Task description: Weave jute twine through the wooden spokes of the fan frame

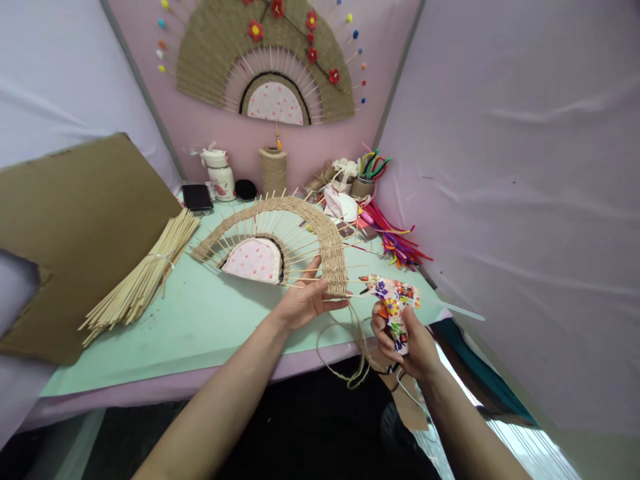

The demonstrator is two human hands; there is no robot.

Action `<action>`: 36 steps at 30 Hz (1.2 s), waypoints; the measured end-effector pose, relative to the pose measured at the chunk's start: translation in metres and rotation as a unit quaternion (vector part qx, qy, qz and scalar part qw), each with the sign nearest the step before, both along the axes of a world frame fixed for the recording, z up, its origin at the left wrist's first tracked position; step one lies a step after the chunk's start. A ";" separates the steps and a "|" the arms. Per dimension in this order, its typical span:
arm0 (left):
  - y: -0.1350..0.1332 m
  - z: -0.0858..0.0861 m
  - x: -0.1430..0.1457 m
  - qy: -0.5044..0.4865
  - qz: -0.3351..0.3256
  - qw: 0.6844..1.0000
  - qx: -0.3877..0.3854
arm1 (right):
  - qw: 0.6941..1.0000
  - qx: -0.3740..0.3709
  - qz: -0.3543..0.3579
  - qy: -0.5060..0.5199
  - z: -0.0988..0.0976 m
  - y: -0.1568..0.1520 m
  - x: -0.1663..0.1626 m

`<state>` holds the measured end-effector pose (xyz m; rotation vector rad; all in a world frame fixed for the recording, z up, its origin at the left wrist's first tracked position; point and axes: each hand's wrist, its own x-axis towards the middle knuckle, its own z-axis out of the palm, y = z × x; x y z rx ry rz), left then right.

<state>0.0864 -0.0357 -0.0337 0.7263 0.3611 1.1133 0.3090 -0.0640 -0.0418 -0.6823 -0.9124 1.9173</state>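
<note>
You have the fan point(280, 247) raised at its near right end in your left hand point(310, 299), your fingers closed on the thin sticks and the edge of the woven band point(334, 257), part of them hidden behind it. The fan is over the table point(215, 340), in front of you, its band arching around a pale half-disc point(254, 260) with pink dots and a dark border, the bare sticks spreading between the two. Your right hand point(407, 340) is wrapped around the handle of a flower-patterned glue gun point(396, 303), its nozzle pointing left, near the stick ends at that same corner; you cannot tell from here whether it touches them. A loose loop of twine point(361, 337) hangs below the corner, between your hands and past the table's front edge. On your left, a tied bundle of sticks point(145, 273) lies against a large piece of cardboard point(90, 220). Behind the fan you have a white bottle point(219, 175), a round black object point(245, 189) and an upright spool of twine point(273, 171); to the right lie bright pipe cleaners point(400, 240), mostly red. A larger fan point(285, 37) with red flowers hangs on the pink backdrop point(325, 143) facing you.
</note>
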 end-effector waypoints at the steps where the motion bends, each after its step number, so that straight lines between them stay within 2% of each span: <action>1: 0.000 0.000 0.000 0.004 -0.001 1.000 -0.003 | 1.000 -0.009 0.019 0.015 -0.001 0.002 0.000; 8: 0.000 -0.003 0.002 0.027 0.017 0.999 -0.009 | 0.988 -0.042 0.109 0.099 -0.007 0.010 0.002; 17: -0.004 0.001 0.000 0.005 0.007 1.000 0.013 | 0.979 -0.049 0.152 0.123 -0.013 0.011 0.004; 23: -0.007 -0.001 -0.007 -0.036 -0.015 0.998 0.041 | 0.972 -0.025 0.196 0.129 0.001 0.007 -0.002; 28: -0.007 -0.011 -0.014 -0.045 -0.043 0.997 0.049 | 0.970 0.012 0.219 0.108 0.016 -0.004 -0.012; 32: -0.006 -0.020 -0.017 -0.016 -0.055 0.997 0.046 | 0.976 0.010 0.212 0.056 0.024 -0.012 -0.017; 36: -0.006 -0.021 -0.018 0.028 -0.060 0.996 0.065 | 0.978 0.000 0.206 0.016 0.026 -0.017 -0.017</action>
